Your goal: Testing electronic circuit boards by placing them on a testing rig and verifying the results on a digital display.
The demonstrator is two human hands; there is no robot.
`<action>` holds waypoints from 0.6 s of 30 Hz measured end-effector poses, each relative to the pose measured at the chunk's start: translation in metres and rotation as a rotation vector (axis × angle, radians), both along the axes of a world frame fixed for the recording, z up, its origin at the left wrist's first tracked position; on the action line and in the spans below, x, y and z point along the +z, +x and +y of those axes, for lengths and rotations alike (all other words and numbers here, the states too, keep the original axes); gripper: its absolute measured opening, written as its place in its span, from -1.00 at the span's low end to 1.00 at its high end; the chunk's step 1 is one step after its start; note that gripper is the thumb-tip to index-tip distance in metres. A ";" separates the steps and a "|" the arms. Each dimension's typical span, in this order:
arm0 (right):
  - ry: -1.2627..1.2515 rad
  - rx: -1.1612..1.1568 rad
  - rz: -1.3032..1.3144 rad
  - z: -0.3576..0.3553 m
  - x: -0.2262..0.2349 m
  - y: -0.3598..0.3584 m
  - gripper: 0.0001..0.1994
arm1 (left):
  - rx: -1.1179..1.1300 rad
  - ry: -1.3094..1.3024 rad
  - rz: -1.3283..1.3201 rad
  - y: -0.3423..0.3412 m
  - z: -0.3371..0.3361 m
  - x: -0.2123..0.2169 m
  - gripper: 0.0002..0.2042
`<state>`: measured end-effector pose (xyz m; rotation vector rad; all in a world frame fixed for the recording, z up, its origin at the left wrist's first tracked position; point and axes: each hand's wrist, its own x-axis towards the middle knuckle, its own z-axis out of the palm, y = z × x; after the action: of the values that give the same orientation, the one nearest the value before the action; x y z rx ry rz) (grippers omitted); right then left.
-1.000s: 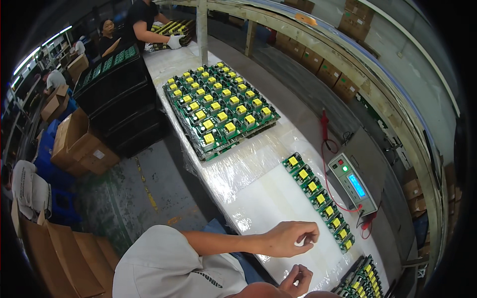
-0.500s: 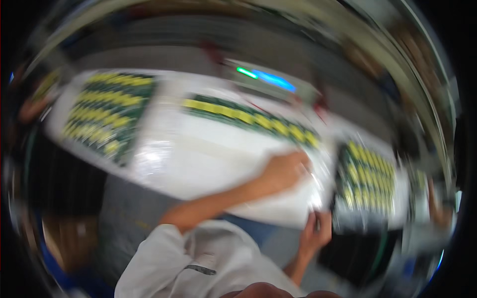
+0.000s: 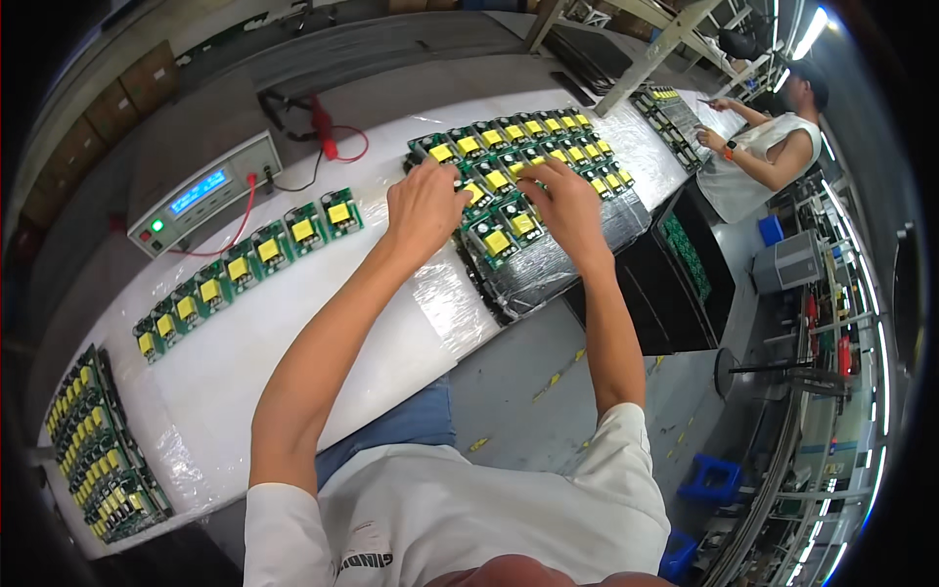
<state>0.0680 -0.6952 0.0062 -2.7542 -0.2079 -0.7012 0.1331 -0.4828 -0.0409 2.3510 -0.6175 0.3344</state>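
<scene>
A stack of green circuit boards [image 3: 548,147] with yellow parts lies on a plastic-wrapped block at the right end of the white table [image 3: 293,342]. Both my hands are down on its near rows. My left hand [image 3: 425,203] has its fingers curled around a board at the stack's left side. My right hand [image 3: 565,203] lies flat with its fingers apart, its fingertips touching the boards beside the left hand. The fingertips of both hands are partly hidden.
A row of single boards [image 3: 245,262] runs across the table in front of a grey tester [image 3: 201,191] with red leads. Another stack of boards [image 3: 93,445] lies at the table's left end. Black crates [image 3: 685,264] stand to the right, and a co-worker [image 3: 763,147] works beyond.
The view has swung from the left stack to the right end of the table. My hands moved from the bare table onto the right stack of boards.
</scene>
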 end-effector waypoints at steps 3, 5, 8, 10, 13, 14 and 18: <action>-0.098 -0.009 0.093 -0.002 -0.018 0.048 -0.84 | 0.036 0.076 0.018 0.019 -0.012 -0.009 -0.77; -0.202 0.098 0.075 -0.008 -0.033 0.071 -0.81 | 0.063 0.146 0.045 0.028 -0.021 -0.014 -0.76; -0.288 0.071 0.133 -0.007 -0.035 0.087 -0.81 | 0.047 0.139 0.076 0.035 -0.025 -0.020 -0.77; -0.380 0.048 0.192 -0.007 -0.037 0.093 -0.81 | 0.035 0.125 0.110 0.038 -0.026 -0.026 -0.78; -0.361 0.087 0.157 -0.009 -0.046 0.101 -0.84 | 0.019 0.169 0.106 0.050 -0.025 -0.029 -0.79; -0.354 0.105 0.139 -0.010 -0.049 0.104 -0.85 | 0.009 0.189 0.103 0.054 -0.025 -0.030 -0.79; -0.334 0.121 0.103 -0.015 -0.055 0.106 -0.88 | -0.012 0.212 0.083 0.062 -0.024 -0.033 -0.80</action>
<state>0.1742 -0.7098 -0.0484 -3.0492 -0.5065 -0.5323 0.1946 -0.5067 -0.0739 2.5469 -0.6547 0.1715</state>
